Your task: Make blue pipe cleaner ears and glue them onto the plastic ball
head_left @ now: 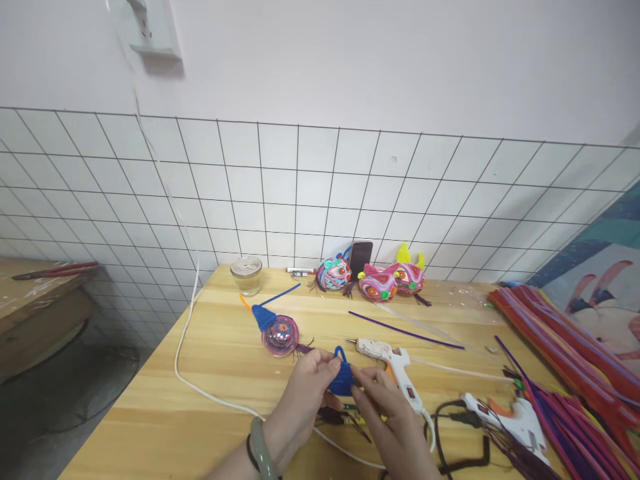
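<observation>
From my head camera, my left hand (307, 387) and right hand (387, 403) pinch a blue fuzzy piece (342, 381) by its sides, over the near middle of the table (225, 360). Its narrow loop points far, its wide end near, the long axis running near to far. A white glue gun (400, 360) lies just right; leftward there's room up to the table's left edge, a white cable (215, 395) crossing. The pale wood meets a white tiled wall (280, 187).

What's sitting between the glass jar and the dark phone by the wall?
In the head view, after the glass jar come one or two pen-like items, too small to count surely, then a round colourful ornament nearer the dark phone.
</observation>
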A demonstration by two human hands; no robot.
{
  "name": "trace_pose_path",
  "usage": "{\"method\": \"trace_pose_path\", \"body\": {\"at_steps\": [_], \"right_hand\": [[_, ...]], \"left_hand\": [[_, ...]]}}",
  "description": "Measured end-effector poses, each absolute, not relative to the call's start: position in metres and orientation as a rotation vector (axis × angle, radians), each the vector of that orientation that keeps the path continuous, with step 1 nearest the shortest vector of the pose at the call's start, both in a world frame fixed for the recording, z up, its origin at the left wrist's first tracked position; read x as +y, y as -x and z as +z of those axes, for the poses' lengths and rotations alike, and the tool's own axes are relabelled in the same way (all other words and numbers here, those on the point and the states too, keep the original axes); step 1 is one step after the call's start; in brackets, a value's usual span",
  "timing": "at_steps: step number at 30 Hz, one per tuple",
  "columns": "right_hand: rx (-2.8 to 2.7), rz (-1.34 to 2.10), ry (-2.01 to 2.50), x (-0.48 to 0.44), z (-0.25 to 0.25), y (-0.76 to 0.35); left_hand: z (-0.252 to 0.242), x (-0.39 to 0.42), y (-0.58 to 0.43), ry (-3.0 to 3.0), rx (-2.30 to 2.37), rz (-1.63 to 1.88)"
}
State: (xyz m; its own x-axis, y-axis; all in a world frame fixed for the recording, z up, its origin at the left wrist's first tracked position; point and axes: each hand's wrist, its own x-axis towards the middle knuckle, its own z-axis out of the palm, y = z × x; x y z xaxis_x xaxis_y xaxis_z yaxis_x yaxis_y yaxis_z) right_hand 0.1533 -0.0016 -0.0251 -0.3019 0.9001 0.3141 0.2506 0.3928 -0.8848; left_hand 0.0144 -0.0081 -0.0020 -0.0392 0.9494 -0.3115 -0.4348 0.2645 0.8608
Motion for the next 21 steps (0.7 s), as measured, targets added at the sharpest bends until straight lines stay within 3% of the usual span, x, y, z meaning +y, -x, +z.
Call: {"method": "trace_pose_path", "body": {"at_steps": [21], "right_hand": [[-1.837,0.788,1.050,0.0079,-0.0243,-0.1601]], "left_hand": [[0.0011,-0.0092,-0.0169,-0.592,0.926,1.246]]}}
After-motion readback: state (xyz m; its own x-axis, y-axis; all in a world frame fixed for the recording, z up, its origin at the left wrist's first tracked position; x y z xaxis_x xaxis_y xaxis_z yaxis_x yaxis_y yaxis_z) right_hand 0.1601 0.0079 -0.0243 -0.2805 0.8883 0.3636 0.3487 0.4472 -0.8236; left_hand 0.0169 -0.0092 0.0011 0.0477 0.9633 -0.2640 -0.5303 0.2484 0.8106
